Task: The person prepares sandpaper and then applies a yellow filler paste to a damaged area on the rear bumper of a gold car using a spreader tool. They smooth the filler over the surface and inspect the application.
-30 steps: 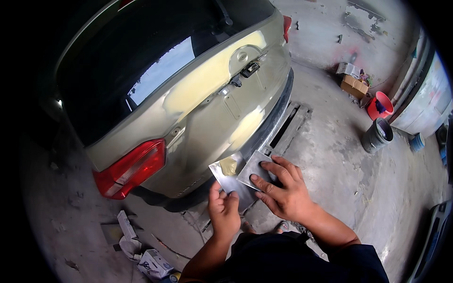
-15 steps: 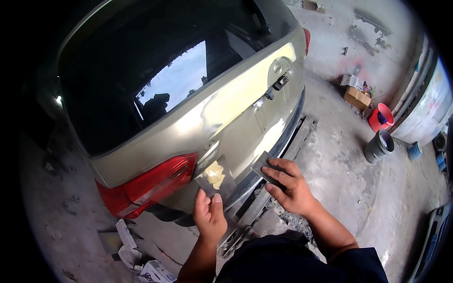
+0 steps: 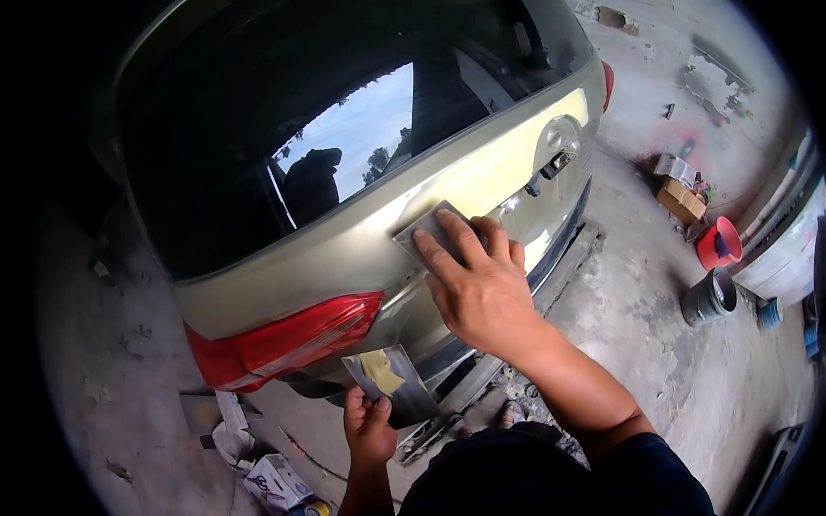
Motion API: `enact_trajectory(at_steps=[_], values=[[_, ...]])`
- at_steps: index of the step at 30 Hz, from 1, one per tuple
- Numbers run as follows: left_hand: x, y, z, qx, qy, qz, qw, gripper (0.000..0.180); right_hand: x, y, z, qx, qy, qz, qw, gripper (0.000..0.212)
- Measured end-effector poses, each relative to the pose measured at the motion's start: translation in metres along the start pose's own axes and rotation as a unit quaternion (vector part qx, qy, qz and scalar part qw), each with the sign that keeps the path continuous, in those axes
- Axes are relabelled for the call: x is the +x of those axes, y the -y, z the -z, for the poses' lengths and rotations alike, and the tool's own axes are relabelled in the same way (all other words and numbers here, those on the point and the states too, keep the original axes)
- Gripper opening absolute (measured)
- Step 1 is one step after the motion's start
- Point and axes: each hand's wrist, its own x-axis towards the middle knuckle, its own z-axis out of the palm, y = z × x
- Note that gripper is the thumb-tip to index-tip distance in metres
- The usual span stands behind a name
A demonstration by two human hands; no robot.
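Note:
My left hand [image 3: 370, 427] grips a flat grey plate by its lower edge, thumb on top. On that plate [image 3: 415, 397] lies a dollop of pale yellow body filler [image 3: 379, 371]. With fingers spread along its back, my right hand [image 3: 486, 292] presses a thin dark grey spreader [image 3: 422, 230] against the tailgate [image 3: 344, 249] of a beige car, under the rear window. The spreader sits at the left end of a pale yellow filled band [image 3: 490, 176]; the surface beneath it is hidden. A red tail light [image 3: 284, 338] lies left of both hands.
The rear window [image 3: 224, 155] spans the upper left. A black bumper edge [image 3: 559, 258] runs below the tailgate. To the right stand a red bucket [image 3: 719, 242], a dark bucket [image 3: 710, 297] and a cardboard box [image 3: 681, 202]. A white box [image 3: 277, 483] lies on the floor at lower left.
My right hand has moved up and left, bringing the spreader from the air onto the tailgate. The plate in my left hand is lower, with less filler showing. The view has shifted slightly.

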Motion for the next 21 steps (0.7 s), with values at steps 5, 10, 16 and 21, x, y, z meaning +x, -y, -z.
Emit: enact_trajectory(at_steps=[5,10,16,21], values=[[-0.005,0.003,0.000,-0.016,-0.024,0.019,0.999,0.042,0.014,0.015,-0.010,-0.001,-0.001,-0.005,1.000,0.049],[-0.003,0.006,0.005,-0.045,-0.024,0.027,0.998,0.042,0.021,0.020,-0.014,-0.009,-0.004,-0.006,1.000,0.049],[0.002,0.003,0.008,-0.063,-0.013,0.042,0.997,0.043,0.025,0.026,-0.015,-0.007,-0.002,-0.013,1.000,0.049],[0.003,0.000,0.008,-0.052,0.000,0.040,0.998,0.043,0.026,0.031,-0.020,-0.006,-0.001,-0.017,1.000,0.045]])
